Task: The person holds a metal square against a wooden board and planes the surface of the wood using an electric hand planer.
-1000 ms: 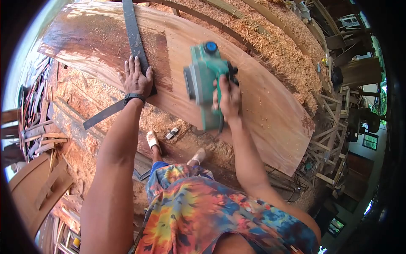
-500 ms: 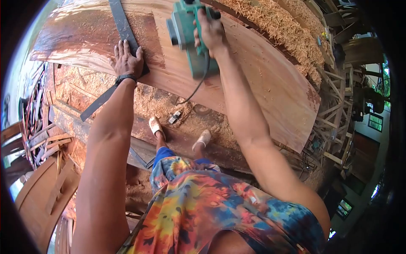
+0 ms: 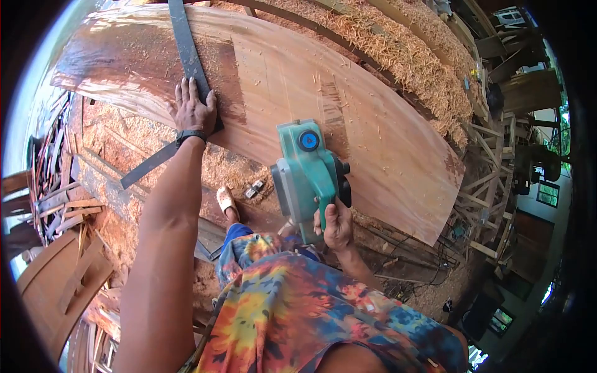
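My left hand (image 3: 194,115) lies flat with fingers stretched out, pressing on the wooden board (image 3: 398,155) and the edge of a dark L-shaped metal framing square (image 3: 185,43). One leg of the square crosses the board; the other sticks out past the near edge. My right hand (image 3: 337,225) is wrapped round the handle of a green electric planer (image 3: 305,165). The planer is tilted up near my body, over the board's near edge, its side with a blue round cap showing. A darker rough patch (image 3: 333,105) marks the board behind it.
Wood shavings (image 3: 398,46) are heaped beyond the board, with more sawdust on the ground (image 3: 137,143) below. A small pale device (image 3: 254,189) lies near my feet. Scrap wood (image 3: 71,208) is piled at left, and a wooden frame (image 3: 491,161) stands at right.
The planer has come back from the board's far side toward my body, turned over in my right hand. My left hand stays flat on the square. The view has shifted slightly.
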A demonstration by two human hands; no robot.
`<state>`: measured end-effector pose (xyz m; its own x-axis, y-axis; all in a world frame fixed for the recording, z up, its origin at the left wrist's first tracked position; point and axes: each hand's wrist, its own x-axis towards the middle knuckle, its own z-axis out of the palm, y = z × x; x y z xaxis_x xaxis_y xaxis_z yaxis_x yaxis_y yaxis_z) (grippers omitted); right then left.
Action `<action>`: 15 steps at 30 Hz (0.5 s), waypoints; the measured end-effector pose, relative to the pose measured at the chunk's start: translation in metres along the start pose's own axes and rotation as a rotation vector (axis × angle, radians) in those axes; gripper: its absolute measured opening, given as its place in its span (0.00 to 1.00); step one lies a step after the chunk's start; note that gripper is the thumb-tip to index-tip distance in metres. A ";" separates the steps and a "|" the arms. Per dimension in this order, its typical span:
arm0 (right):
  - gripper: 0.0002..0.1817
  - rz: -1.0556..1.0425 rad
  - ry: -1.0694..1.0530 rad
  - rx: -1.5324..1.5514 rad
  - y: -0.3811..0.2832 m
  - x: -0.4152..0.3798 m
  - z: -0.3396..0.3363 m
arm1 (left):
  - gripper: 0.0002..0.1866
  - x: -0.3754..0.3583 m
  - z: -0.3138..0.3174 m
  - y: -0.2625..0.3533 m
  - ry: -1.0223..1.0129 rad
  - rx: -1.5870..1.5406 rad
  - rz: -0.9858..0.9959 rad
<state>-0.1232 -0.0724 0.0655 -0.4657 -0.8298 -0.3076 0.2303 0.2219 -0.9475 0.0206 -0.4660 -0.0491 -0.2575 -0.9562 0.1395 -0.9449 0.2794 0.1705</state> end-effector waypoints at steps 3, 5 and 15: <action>0.30 0.004 -0.016 0.042 -0.010 0.028 0.002 | 0.41 0.000 0.000 0.001 0.005 0.003 -0.001; 0.32 -0.001 -0.003 0.013 -0.024 0.058 0.009 | 0.41 0.000 0.000 0.001 0.006 0.002 -0.004; 0.35 -0.127 0.040 -0.128 -0.089 0.279 0.045 | 0.41 0.001 0.002 -0.001 0.003 -0.007 -0.015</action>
<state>-0.2353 -0.3463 0.0681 -0.5180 -0.8350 -0.1857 0.0580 0.1823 -0.9815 0.0208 -0.4669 -0.0510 -0.2430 -0.9599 0.1401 -0.9472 0.2659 0.1790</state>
